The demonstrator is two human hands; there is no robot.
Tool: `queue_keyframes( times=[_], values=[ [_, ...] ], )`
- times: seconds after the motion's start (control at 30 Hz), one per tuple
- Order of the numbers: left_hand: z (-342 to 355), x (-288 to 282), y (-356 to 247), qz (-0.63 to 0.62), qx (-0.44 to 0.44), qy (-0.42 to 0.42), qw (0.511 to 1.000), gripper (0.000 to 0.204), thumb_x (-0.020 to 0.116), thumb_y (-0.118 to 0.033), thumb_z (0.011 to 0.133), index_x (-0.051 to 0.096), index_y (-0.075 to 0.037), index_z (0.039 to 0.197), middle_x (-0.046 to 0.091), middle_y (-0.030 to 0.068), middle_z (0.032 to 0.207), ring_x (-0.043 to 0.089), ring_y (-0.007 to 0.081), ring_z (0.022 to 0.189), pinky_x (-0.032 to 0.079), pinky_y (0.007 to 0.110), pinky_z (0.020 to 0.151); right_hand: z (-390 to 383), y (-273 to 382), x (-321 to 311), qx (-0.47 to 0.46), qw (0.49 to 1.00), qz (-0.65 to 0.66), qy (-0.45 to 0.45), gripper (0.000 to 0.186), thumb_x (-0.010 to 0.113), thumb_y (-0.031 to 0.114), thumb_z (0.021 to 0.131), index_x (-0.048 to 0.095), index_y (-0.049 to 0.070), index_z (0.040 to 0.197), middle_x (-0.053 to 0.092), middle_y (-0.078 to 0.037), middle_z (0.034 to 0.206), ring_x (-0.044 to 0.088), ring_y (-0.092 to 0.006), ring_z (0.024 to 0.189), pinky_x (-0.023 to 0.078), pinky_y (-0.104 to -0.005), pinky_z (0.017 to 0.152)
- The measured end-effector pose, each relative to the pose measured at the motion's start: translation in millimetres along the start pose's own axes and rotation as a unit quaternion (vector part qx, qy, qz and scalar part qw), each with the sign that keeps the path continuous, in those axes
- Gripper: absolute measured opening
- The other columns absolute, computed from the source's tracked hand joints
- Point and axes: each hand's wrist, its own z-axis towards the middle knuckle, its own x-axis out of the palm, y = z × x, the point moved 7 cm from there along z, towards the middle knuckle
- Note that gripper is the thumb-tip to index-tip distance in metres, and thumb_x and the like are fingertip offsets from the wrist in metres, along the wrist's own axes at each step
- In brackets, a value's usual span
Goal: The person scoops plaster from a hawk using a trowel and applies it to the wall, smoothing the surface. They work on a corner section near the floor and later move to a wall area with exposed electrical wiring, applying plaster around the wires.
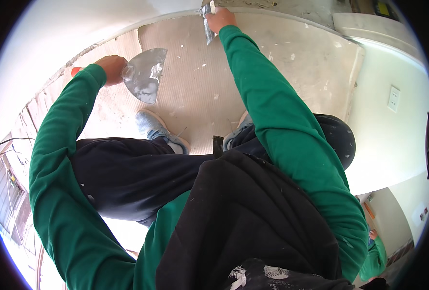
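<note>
My left hand (pixel 112 70), at the left, is closed round the handle of a wide putty knife (pixel 145 79). Its fan-shaped grey blade points right and carries whitish smears; an orange handle end shows behind the hand. Farther off, beside the pale wall's lower edge, my right hand (pixel 221 20) grips a narrow grey metal blade (pixel 208 33), seen nearly edge-on and smeared with white. The top of that tool runs up to the picture's edge, and its handle is hidden by my fingers.
Ridged beige cardboard (pixel 195 92) with white specks lies under my shoes (pixel 152 124). A pale wall curves along the far left. At right, a white wall holds a socket (pixel 393 98). Loose cables (pixel 11 145) hang at left. A person in green (pixel 375 258) shows at lower right.
</note>
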Motion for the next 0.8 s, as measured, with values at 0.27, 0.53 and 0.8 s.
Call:
queue_keyframes(
  times=[0.27, 0.53, 0.8],
  values=[
    [-1.9, 2.3, 3.1, -0.005, -0.009, 0.002, 1.0, 0.017, 0.06, -0.008, 0.075, 0.066, -0.001, 0.09, 0.068, 0.0205, 0.09, 0.064, 0.0386, 0.089, 0.051, 0.045, 0.08, 6.6, -0.9, 7.0, -0.03, 0.999, -0.04, -0.013, 0.049, 0.063, 0.035, 0.082, 0.063, 0.001, 0.117, 0.066, -0.023, 0.109, 0.063, -0.038, 0.102, 0.05, -0.0425, 0.091],
    [-7.2, -1.9, 3.5, -0.026, -0.013, -0.02, 0.999, 0.016, 0.06, -0.007, 0.073, 0.065, 0.0, 0.086, 0.067, 0.0217, 0.086, 0.064, 0.0389, 0.086, 0.051, 0.045, 0.078, 3.7, 0.0, 10.0, -0.035, 0.999, -0.018, -0.015, 0.046, 0.061, 0.034, 0.082, 0.065, 0.001, 0.113, 0.067, -0.024, 0.106, 0.064, -0.0383, 0.1, 0.05, -0.0432, 0.089],
    [-8.9, -4.3, 2.2, -0.025, -0.006, -0.053, 0.998, 0.015, 0.062, -0.009, 0.072, 0.066, 0.0, 0.083, 0.067, 0.022, 0.085, 0.064, 0.0392, 0.085, 0.051, 0.045, 0.078, -0.7, -1.6, 3.5, -0.067, 0.995, -0.013, -0.069, 0.043, 0.059, 0.034, 0.081, 0.066, 0.002, 0.108, 0.067, -0.025, 0.103, 0.064, -0.0396, 0.098, 0.05, -0.0453, 0.087]
  ],
)
